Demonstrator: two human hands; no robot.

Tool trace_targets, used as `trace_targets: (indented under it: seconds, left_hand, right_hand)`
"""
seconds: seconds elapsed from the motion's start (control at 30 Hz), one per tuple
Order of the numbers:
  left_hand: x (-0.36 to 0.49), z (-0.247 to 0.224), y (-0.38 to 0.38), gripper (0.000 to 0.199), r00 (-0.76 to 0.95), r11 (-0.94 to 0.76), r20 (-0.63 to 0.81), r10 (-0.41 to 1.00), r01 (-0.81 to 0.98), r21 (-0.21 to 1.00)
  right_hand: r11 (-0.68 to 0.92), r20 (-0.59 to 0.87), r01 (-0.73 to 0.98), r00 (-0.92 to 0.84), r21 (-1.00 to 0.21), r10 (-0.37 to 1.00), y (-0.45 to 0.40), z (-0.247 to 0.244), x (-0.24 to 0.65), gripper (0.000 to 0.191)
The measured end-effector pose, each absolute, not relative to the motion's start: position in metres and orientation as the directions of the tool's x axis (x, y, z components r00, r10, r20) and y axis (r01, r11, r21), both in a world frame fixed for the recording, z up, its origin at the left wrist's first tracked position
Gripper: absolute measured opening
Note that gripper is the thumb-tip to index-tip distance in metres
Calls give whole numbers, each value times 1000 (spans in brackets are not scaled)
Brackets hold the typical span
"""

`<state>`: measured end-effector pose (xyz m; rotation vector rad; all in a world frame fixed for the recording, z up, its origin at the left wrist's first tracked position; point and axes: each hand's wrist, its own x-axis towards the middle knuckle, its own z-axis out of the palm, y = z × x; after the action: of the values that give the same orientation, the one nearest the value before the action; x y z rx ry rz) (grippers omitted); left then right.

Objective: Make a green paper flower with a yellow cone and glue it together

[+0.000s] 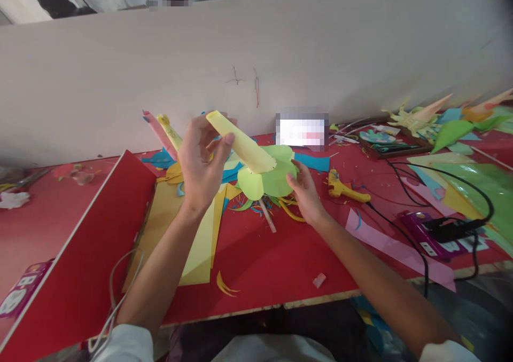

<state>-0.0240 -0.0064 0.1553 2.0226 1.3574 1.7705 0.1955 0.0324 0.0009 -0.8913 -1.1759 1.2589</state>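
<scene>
My left hand is closed around a pale yellow paper tube, with the thumb on its near side. The tube slants down to the right, and its lower end meets a light green petal-shaped paper piece. My right hand pinches the right edge of the green piece between thumb and fingers. Both papers are held above the red table. Below them lie thin coloured paper scraps and a pale stick.
A yellow glue gun lies to the right, its black cable running to a purple power strip. Yellow sheets lie left, beside a red divider. A lit phone screen stands by the wall. Pink paper lies at right.
</scene>
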Motion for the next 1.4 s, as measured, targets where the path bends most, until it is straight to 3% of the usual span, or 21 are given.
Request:
trace_targets:
  seconds: [0.33, 0.7, 0.83, 1.1, 1.2, 1.27, 1.33, 1.4]
  left_hand:
    - [-30, 142, 13, 36, -30, -734, 749, 662, 181, 655]
    - [-26, 137, 10, 29, 73, -697, 699, 712, 194, 690]
    - [-28, 141, 11, 31, 0, -726, 736, 677, 167, 667]
    - [-44, 165, 8, 32, -275, -792, 788, 552, 125, 598]
    - [-61, 178, 4, 25, -291, -823, 834, 469, 199, 533]
    - [-78, 182, 4, 25, -181, -769, 836, 518, 328, 548]
    - [-98, 178, 8, 30, -63, -593, 739, 670, 553, 585]
    - [-117, 167, 13, 33, -63, -317, 624, 779, 819, 479]
  right_hand:
    - [167, 192, -126, -229, -978, 954, 28, 2, 197, 54]
    - [286, 270, 24, -266, -958, 926, 33, -1, 200, 35]
    - [387, 345, 83, -311, -918, 886, 41, -15, 201, 48]
    - [507, 427, 153, -368, -848, 826, 47, -24, 202, 55]
    - [519, 430, 172, -380, -837, 819, 47, -19, 205, 57]
    - [505, 418, 172, -374, -846, 828, 46, -16, 206, 57]
    - [472, 392, 165, -363, -866, 846, 46, -12, 207, 57]
    - [427, 355, 152, -351, -891, 866, 45, -8, 208, 58]
